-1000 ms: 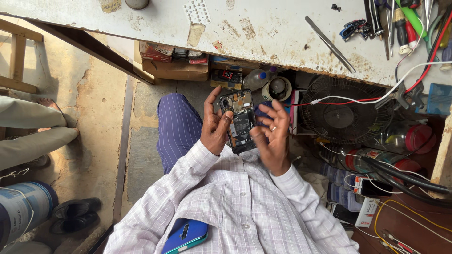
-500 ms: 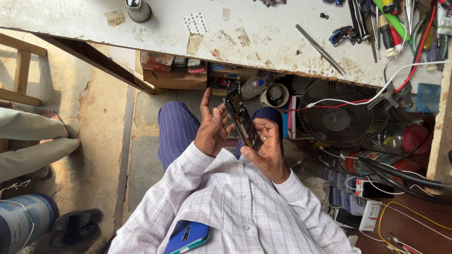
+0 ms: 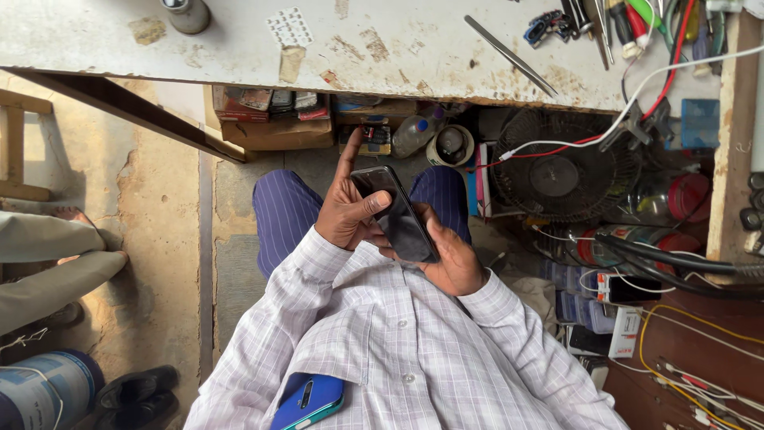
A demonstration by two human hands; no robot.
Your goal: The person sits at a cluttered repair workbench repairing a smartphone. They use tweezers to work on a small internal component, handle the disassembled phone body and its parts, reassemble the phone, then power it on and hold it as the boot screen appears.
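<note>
Both hands hold 1 slim black glossy smartphone over the lap, below the near edge of the worn white table: the left hand curls around its upper left side with the thumb across the glass and the forefinger pointing up, while the right hand cups the lower end, fingers closed under it. The phone sits tilted and gripped mostly at its edges, so a loosened finger could probably let it slide to the concrete floor. A blue phone sticking out of the checked shirt pocket might also tip out if the person leans forward.
</note>
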